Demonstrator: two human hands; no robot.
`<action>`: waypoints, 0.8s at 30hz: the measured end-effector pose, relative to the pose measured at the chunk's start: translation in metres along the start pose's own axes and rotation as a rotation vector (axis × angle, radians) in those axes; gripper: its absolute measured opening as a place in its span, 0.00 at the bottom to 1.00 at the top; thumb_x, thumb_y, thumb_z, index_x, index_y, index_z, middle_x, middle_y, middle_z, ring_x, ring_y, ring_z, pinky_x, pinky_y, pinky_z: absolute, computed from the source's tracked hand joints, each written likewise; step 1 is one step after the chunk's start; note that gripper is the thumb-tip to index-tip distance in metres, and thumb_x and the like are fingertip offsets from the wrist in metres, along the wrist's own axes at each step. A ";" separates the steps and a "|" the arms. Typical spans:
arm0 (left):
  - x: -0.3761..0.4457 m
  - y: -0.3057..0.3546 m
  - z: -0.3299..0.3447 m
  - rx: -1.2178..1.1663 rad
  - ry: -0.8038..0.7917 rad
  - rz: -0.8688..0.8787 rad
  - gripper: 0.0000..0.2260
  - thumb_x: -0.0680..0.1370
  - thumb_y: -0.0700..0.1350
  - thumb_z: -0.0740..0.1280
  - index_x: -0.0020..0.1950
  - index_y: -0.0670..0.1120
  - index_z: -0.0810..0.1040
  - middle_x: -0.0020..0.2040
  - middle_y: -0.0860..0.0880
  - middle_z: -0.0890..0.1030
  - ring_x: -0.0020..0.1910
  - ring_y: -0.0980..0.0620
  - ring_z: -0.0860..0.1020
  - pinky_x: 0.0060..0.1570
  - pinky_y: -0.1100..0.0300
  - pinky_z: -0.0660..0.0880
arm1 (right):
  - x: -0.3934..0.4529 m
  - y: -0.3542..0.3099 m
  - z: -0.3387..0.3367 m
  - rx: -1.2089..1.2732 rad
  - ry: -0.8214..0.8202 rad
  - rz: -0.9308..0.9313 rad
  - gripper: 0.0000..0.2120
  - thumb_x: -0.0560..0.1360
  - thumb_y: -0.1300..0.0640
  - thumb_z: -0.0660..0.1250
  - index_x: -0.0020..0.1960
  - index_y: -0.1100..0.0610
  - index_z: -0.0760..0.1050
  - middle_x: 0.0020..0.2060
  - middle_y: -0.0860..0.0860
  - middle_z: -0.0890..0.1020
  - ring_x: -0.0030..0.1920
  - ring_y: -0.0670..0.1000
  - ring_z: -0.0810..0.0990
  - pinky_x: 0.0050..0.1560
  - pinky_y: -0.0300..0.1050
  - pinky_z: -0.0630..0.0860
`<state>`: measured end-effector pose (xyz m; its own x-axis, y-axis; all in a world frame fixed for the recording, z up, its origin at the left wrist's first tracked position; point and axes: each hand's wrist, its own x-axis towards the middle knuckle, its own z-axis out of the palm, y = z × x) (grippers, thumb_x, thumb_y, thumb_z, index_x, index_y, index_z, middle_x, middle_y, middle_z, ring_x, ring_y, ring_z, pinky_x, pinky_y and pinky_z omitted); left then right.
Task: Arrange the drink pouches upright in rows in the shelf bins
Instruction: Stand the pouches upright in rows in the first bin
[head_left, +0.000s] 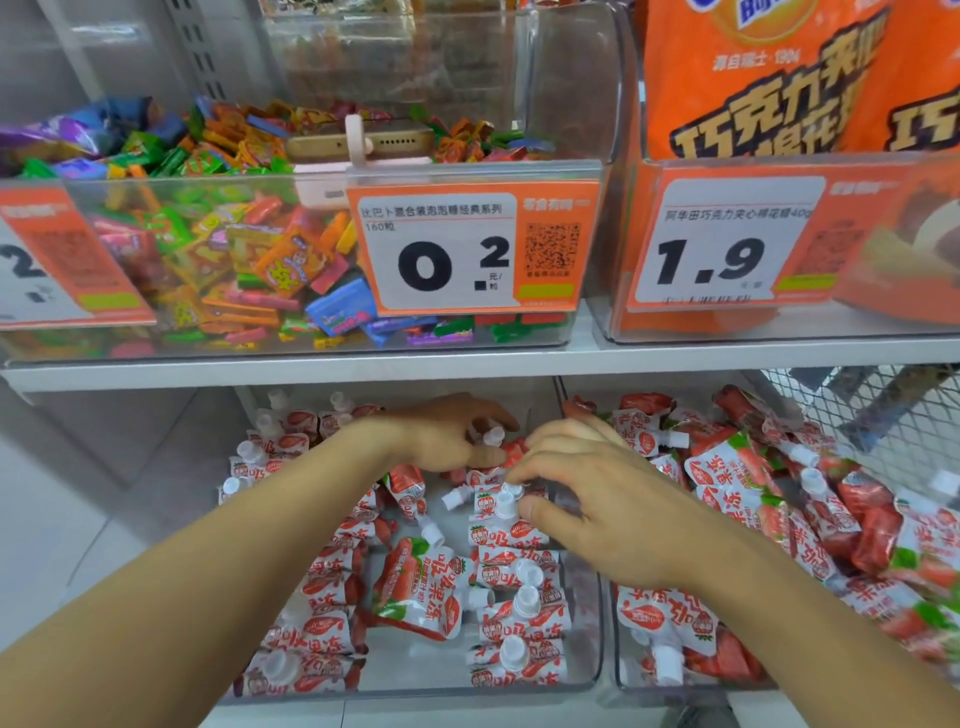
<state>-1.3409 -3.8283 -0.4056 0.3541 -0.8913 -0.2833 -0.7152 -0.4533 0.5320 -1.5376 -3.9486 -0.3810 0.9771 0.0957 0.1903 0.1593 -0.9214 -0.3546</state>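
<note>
- Hands meet over the back middle of the lower clear bin: the right hand has its fingertips curled round the white cap of a drink pouch at the head of the right-hand row, pinching it.
- Left hand lies just behind and to the left, fingers loosely bent over pouches at the rear — whether it grips one I cannot tell.
- Pinched pouch stands with its long axis near upright, cap up, directly under the right hand; that hand is the nearer one and looks best placed to seat it.
- Row of pouches runs forward from it toward the bin's front, caps up.
- Loose pouch lies flat on its side between the rows — probably the next to stand up.
- Neighbouring bin on the right holds a jumbled heap, not yet sorted.
- Candy bin sits on the shelf above.
</note>
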 end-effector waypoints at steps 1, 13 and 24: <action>0.001 -0.001 -0.001 0.001 0.012 0.000 0.17 0.77 0.55 0.67 0.65 0.58 0.72 0.59 0.54 0.79 0.53 0.52 0.80 0.55 0.55 0.77 | 0.000 0.001 0.000 0.006 0.000 0.001 0.17 0.79 0.43 0.58 0.62 0.46 0.78 0.54 0.40 0.77 0.64 0.38 0.65 0.69 0.33 0.49; -0.038 0.006 -0.007 0.233 0.334 0.130 0.19 0.76 0.46 0.69 0.67 0.52 0.72 0.63 0.53 0.75 0.61 0.54 0.73 0.61 0.59 0.70 | -0.002 0.002 0.000 0.038 0.002 -0.001 0.17 0.79 0.42 0.57 0.58 0.47 0.80 0.52 0.39 0.78 0.64 0.37 0.65 0.72 0.37 0.51; -0.044 0.001 0.035 0.472 0.336 -0.075 0.08 0.73 0.47 0.69 0.39 0.51 0.70 0.42 0.47 0.79 0.42 0.46 0.78 0.37 0.59 0.70 | -0.002 0.001 -0.001 0.053 0.001 0.001 0.17 0.78 0.42 0.57 0.57 0.47 0.80 0.53 0.39 0.78 0.63 0.37 0.66 0.70 0.34 0.51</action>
<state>-1.3781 -3.7892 -0.4204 0.5306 -0.8476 0.0033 -0.8447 -0.5284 0.0850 -1.5392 -3.9503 -0.3810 0.9772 0.0941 0.1905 0.1652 -0.9004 -0.4025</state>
